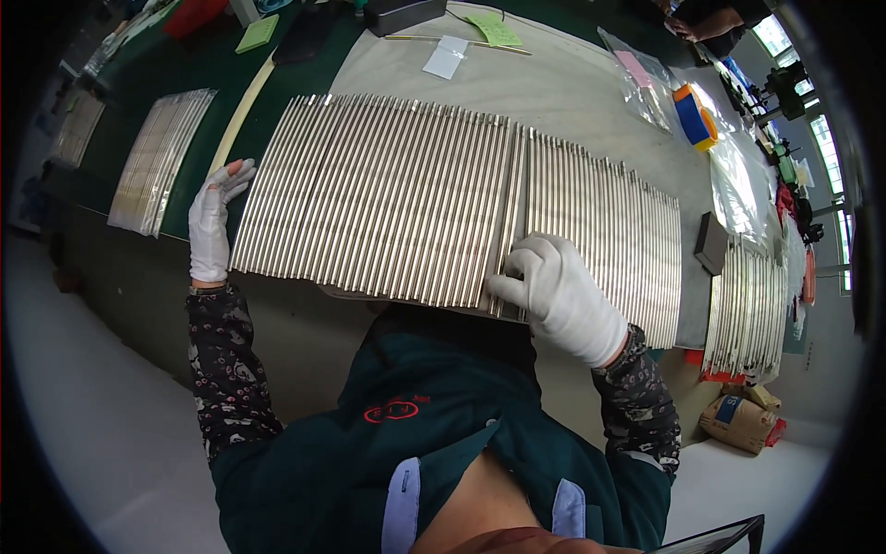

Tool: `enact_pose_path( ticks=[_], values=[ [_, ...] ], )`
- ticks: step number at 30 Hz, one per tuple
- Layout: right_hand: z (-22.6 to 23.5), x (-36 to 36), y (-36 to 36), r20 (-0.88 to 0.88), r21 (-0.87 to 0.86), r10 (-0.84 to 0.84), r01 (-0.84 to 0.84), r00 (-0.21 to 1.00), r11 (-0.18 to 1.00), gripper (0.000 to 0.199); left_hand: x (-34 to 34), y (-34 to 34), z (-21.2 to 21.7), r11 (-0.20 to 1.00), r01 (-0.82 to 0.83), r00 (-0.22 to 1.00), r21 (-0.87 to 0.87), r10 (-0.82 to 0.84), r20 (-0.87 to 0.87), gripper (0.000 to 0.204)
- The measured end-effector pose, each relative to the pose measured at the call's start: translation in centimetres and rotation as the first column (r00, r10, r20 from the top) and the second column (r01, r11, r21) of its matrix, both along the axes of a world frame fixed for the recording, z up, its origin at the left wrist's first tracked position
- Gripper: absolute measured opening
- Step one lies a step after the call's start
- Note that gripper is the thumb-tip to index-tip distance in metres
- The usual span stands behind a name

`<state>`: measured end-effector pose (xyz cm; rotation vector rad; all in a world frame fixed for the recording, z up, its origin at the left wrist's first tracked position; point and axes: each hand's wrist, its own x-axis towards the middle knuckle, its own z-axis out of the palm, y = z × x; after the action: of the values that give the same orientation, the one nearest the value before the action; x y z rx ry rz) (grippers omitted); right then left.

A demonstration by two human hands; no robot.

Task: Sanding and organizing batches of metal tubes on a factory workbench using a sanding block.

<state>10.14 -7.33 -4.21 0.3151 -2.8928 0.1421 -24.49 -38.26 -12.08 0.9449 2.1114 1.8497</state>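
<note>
A broad row of thin silvery metal rods (369, 198) lies side by side in front of me. A second group of rods (604, 222) lies to its right, with a narrow gap between them where one or two single rods (513, 208) lie. My left hand (210, 229), in a white glove with some fingertips bare, rests along the row's left edge, fingers stretched out. My right hand (565, 297), in a white glove, is at the near end of the gap. Its thumb and forefinger are closed about a rod's lower end; the fingers partly hide the contact.
Bundles of rods in clear film (161, 162) lie at the left. More rods (746, 309) are stacked at the far right, beside a dark block (711, 243). A blue-and-yellow tape roll (694, 118) and plastic bags (637, 83) lie behind. Another person's hand (683, 30) shows at the upper right.
</note>
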Motion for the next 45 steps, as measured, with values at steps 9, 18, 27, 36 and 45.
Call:
enact_pose_path(
  ticks=[9, 18, 27, 36, 45],
  values=[
    [0.0, -1.4, -0.3, -0.005, 0.045, 0.01, -0.01, 1.0, 0.999, 0.018, 0.2, 0.1, 0.2, 1.0, 0.003, 1.0, 0.013, -0.003, -0.001, 0.065],
    [0.0, -2.7, -0.2, 0.007, -0.002, 0.062, -0.062, 0.998, 0.998, 0.02, 0.2, 0.1, 0.1, 0.999, 0.006, 1.0, 0.033, -0.007, 0.015, 0.062],
    [0.3, -3.8, -0.5, -0.003, 0.045, 0.098, -0.098, 0.995, 0.994, 0.022, 0.3, 0.0, 0.2, 1.0, 0.026, 1.0, -0.002, -0.026, -0.008, 0.07],
    [-0.1, -5.0, -1.0, 0.013, 0.026, 0.119, -0.119, 0.993, 0.993, 0.022, 0.3, -0.1, 0.1, 1.0, 0.027, 1.0, 0.01, -0.027, -0.004, 0.071],
    [0.1, -6.0, -1.5, -0.005, 0.037, 0.138, -0.138, 0.99, 0.99, 0.022, 0.4, 0.0, 0.2, 0.998, 0.028, 1.0, 0.051, -0.028, 0.003, 0.062]
  ],
)
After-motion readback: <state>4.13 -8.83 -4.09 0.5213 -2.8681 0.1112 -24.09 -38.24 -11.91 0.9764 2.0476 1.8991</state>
